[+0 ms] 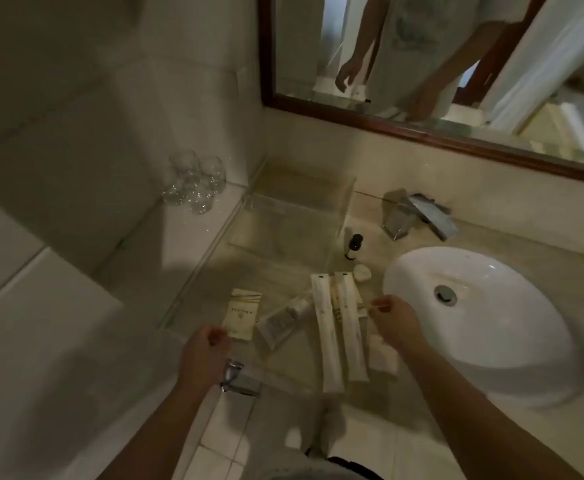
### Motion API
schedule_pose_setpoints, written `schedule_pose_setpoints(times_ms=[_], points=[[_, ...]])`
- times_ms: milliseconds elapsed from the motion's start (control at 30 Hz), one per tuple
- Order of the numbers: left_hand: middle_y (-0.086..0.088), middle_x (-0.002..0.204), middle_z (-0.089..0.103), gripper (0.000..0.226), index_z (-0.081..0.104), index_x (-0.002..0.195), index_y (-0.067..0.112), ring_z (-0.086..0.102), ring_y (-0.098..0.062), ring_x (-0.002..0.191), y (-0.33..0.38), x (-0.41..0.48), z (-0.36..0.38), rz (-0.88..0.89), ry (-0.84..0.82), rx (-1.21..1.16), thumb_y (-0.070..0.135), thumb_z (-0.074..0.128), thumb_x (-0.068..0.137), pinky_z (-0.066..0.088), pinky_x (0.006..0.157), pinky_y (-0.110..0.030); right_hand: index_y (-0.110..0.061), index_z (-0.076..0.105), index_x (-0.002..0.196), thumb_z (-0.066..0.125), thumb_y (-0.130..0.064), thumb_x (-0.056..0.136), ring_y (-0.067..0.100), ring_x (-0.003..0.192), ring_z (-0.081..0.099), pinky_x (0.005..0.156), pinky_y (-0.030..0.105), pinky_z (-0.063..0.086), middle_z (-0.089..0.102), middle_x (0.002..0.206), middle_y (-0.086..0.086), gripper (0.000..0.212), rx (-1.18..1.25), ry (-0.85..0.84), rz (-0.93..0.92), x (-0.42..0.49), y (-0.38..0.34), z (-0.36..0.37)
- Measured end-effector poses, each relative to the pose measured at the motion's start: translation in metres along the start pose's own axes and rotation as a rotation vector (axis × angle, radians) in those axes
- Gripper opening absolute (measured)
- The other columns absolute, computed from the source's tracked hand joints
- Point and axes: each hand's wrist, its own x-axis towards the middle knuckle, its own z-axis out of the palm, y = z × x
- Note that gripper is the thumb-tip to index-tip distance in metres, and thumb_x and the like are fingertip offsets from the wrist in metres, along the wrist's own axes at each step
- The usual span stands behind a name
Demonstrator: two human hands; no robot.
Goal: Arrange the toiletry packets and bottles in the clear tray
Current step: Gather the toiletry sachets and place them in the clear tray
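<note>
The clear tray [297, 202] stands at the far left of the countertop [283, 277], close to the wall. It is a box of see-through plastic with straight walls and sharp corners, and the beige stone shows through it. Nothing can be made out inside it.

The toiletries lie loose on the counter, nearer than the tray. A flat cream packet [245, 311] with small lettering sits at the left. Just right of it is a tube in clear wrap [283, 318], lying at a slant. Two long cream sachets [327, 337] lie side by side and run from far to near, past the counter's edge. A small bottle with a dark cap [354, 244] stands beside the tray's near right corner, with a white pebble-shaped piece [362, 273] just near of it. A white packet [382, 353] lies to the right of the sachets.

The left hand [203, 353] has its fingers curled and pinches the near corner of the flat cream packet. The right hand [394, 318] pinches a thin pale strip [370, 309] between thumb and fingertips, above the sachets.

The countertop is glossy, veined beige stone. A white oval basin [484, 327] sits on it at the right, and a square chrome tap [418, 216] stands far of the basin. Several round glasses [195, 183] are grouped on a white ledge at the far left. A mirror with a dark wooden frame [387, 128] hangs above, and pale tiles cover the wall and floor.
</note>
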Motion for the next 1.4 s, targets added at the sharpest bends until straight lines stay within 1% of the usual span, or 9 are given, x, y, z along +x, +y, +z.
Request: schedule_pose_setpoints(times_ms=[133,267,400,600,733,900,1133,1233,1400], points=[[-0.010,0.097,0.066,0.021,0.064,0.103,0.006,0.058,-0.020,0.084,0.020,0.016,0.009,-0.017,0.059,0.105,0.009,0.067,0.082,0.041,0.071,-0.027,-0.024,0.059,0.107,0.060,-0.026,0.087,0.016,0.084,0.058,0.073,0.030,0.044,0.063,0.099,0.000,0.020,-0.239,-0.031,0.045,0.033,-0.007,0.004],[-0.019,0.106,0.064,0.039,0.059,0.112,0.002,0.060,-0.029,0.093,0.023,0.030,0.013,-0.044,0.100,0.212,0.009,0.071,0.076,0.049,0.076,-0.033,-0.017,0.056,0.111,0.067,-0.031,0.085,0.013,0.070,0.053,0.056,0.026,0.038,0.056,0.080,-0.008,0.032,-0.338,-0.055,-0.087,0.048,-0.006,0.021],[-0.016,0.116,0.060,0.059,0.050,0.126,0.007,0.057,-0.031,0.105,0.023,0.035,0.018,-0.143,0.067,0.310,0.023,0.075,0.075,0.050,0.085,-0.038,-0.021,0.050,0.107,0.070,-0.037,0.082,0.024,0.084,0.063,0.069,0.033,0.045,0.056,0.086,-0.004,0.035,-0.350,-0.098,-0.035,0.051,-0.017,0.024],[-0.009,0.105,0.066,0.040,0.059,0.108,0.013,0.058,-0.030,0.100,0.026,0.047,0.023,-0.162,-0.036,0.458,0.033,0.072,0.076,0.050,0.081,-0.037,-0.014,0.070,0.077,0.075,-0.029,0.081,0.021,0.070,0.067,0.066,0.032,0.054,0.069,0.074,0.006,0.016,-0.249,-0.314,0.136,0.064,-0.024,0.021],[-0.005,0.102,0.067,0.034,0.061,0.111,0.013,0.062,-0.025,0.092,0.022,0.056,0.014,-0.082,-0.129,0.303,0.020,0.069,0.079,0.047,0.074,-0.030,-0.021,0.066,0.074,0.071,-0.030,0.082,0.015,0.064,0.064,0.056,0.028,0.047,0.067,0.070,0.002,0.013,-0.206,-0.245,0.157,0.057,-0.024,0.015],[0.014,0.080,0.058,0.020,0.054,0.086,0.025,0.060,-0.009,0.075,0.025,0.067,-0.006,-0.076,-0.079,0.056,0.015,0.071,0.081,0.039,0.054,-0.021,-0.020,0.061,0.071,0.063,-0.037,0.088,0.015,0.057,0.060,0.052,0.026,0.043,0.062,0.063,0.000,0.024,-0.182,-0.036,0.080,0.041,-0.026,-0.002],[0.005,0.086,0.069,0.019,0.065,0.086,0.028,0.066,-0.011,0.076,0.039,0.079,-0.019,-0.011,-0.030,-0.205,0.009,0.063,0.087,0.048,0.052,-0.022,-0.023,0.061,0.080,0.061,-0.033,0.092,0.010,0.066,0.060,0.055,0.023,0.040,0.063,0.072,-0.004,0.016,-0.054,0.234,-0.002,0.022,-0.045,-0.029],[0.005,0.086,0.070,0.022,0.065,0.085,0.029,0.066,-0.011,0.076,0.049,0.091,-0.021,0.016,-0.018,-0.229,0.007,0.064,0.086,0.049,0.056,-0.025,-0.022,0.062,0.085,0.062,-0.031,0.092,0.011,0.069,0.064,0.059,0.022,0.046,0.066,0.078,-0.004,0.012,0.070,0.216,-0.032,0.020,-0.054,-0.033],[0.007,0.082,0.070,0.023,0.063,0.078,0.030,0.068,-0.009,0.072,0.072,0.118,-0.024,0.046,-0.032,-0.217,0.008,0.067,0.084,0.051,0.053,-0.023,-0.021,0.061,0.087,0.062,-0.028,0.093,0.003,0.060,0.066,0.046,0.013,0.048,0.069,0.078,-0.003,0.009,0.149,0.077,-0.075,0.027,-0.076,-0.020]])
